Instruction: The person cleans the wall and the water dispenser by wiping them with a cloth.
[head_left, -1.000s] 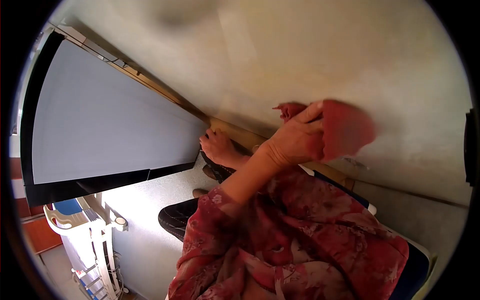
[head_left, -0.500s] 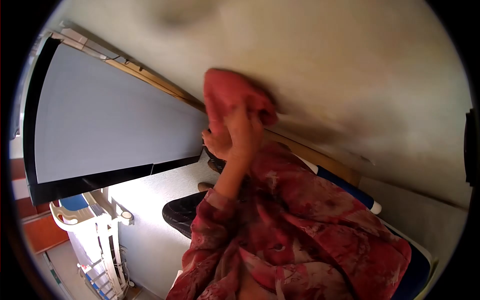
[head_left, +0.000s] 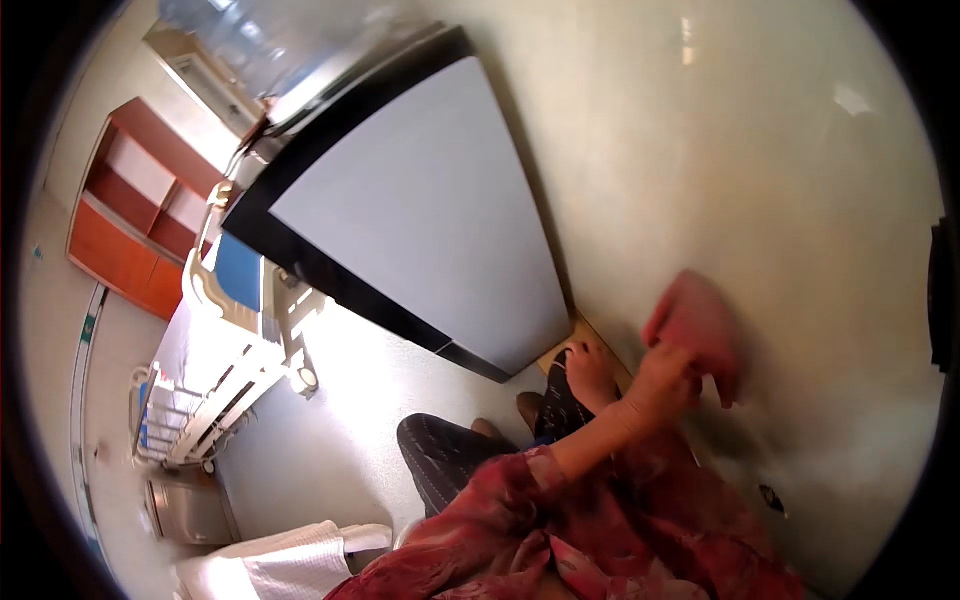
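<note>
My left hand (head_left: 668,380) is closed on a red cloth (head_left: 705,325) and holds it against a pale, glossy wall (head_left: 640,170). The cloth is bunched in the fingers and slightly blurred. Beyond the left forearm, my right hand (head_left: 590,378) rests on a knee in dark patterned trousers (head_left: 560,405). Its fingers lie over the knee, and I see nothing held in it. The left forearm crosses in front of it and hides its wrist.
A grey panel with black edging (head_left: 430,220) stands beside the wall. To the left are a wheeled hospital bed (head_left: 225,300), a red-brown shelf unit (head_left: 125,255) and a metal bin (head_left: 185,510). White fabric (head_left: 285,565) hangs low at the left.
The view has turned, showing more of the room at left. The left hand and red cloth now appear farther right and lower, on wall farther from the grey panel.
</note>
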